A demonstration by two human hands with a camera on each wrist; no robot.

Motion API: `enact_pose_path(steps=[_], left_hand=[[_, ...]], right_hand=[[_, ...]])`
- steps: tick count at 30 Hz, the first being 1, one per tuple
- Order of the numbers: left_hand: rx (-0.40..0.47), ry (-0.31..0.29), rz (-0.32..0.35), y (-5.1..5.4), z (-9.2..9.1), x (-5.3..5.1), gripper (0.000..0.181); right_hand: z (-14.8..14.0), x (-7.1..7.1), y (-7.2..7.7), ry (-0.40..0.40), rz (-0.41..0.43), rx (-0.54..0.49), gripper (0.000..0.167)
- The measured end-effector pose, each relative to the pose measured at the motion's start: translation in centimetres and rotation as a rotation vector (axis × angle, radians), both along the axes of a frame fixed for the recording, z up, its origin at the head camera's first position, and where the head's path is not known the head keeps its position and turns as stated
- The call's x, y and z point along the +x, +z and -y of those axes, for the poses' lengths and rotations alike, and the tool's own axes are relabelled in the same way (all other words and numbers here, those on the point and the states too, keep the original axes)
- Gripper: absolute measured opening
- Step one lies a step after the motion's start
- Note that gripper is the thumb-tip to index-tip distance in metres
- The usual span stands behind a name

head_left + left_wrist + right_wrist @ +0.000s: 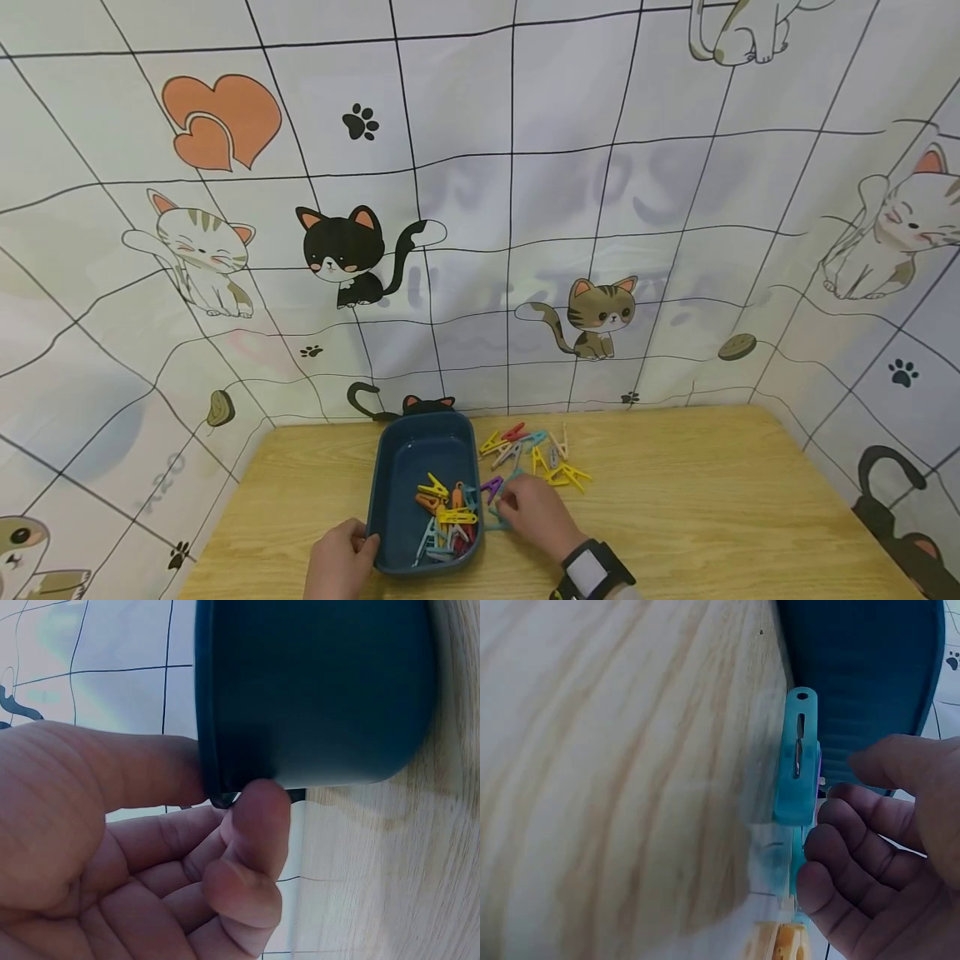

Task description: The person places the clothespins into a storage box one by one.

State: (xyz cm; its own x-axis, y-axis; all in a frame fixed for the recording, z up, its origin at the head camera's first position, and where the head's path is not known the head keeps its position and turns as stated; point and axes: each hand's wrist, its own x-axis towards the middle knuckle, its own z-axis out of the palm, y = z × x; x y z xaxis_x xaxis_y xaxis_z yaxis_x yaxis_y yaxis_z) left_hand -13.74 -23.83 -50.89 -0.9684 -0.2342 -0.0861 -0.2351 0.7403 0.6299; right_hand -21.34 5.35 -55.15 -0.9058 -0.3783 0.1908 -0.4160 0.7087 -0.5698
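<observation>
A dark blue basin holds a pile of colored clothespins toward its near end. My left hand pinches its near left rim; in the left wrist view the thumb and fingers of that hand meet at the rim of the basin. My right hand is just right of the basin, over teal clothespins and beside a purple one. The right wrist view shows the fingers of this hand loosely bent, thumb apart, close to a teal clothespin, with nothing visibly held.
More clothespins, yellow, red, teal and pale, lie scattered on the wooden table behind the right hand. A white sheet with cat drawings hangs behind the table and along both sides.
</observation>
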Motion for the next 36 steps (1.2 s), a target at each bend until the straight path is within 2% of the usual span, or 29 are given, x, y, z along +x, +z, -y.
enact_pose_path(steps=[9, 17, 23, 30, 36], left_hand=[[-0.004, 0.006, 0.008, 0.2, -0.3, -0.1, 0.011], [-0.007, 0.002, 0.009, 0.2, -0.2, -0.1, 0.012], [0.007, 0.010, 0.017, 0.2, -0.3, -0.1, 0.012], [0.013, 0.028, 0.029, 0.4, -0.4, 0.0, 0.011], [0.006, 0.029, 0.028, 0.5, -0.4, 0.0, 0.011]], right_hand=[[1.0, -0.1, 0.0, 0.013, -0.009, 0.071, 0.023], [1.4, -0.3, -0.2, 0.023, -0.034, 0.095, 0.017], [1.3, -0.4, -0.7, 0.015, -0.005, 0.110, 0.023], [0.6, 0.0, -0.8, -0.029, 0.066, 0.038, 0.026], [-0.2, 0.4, 0.0, -0.064, 0.121, -0.066, 0.022]])
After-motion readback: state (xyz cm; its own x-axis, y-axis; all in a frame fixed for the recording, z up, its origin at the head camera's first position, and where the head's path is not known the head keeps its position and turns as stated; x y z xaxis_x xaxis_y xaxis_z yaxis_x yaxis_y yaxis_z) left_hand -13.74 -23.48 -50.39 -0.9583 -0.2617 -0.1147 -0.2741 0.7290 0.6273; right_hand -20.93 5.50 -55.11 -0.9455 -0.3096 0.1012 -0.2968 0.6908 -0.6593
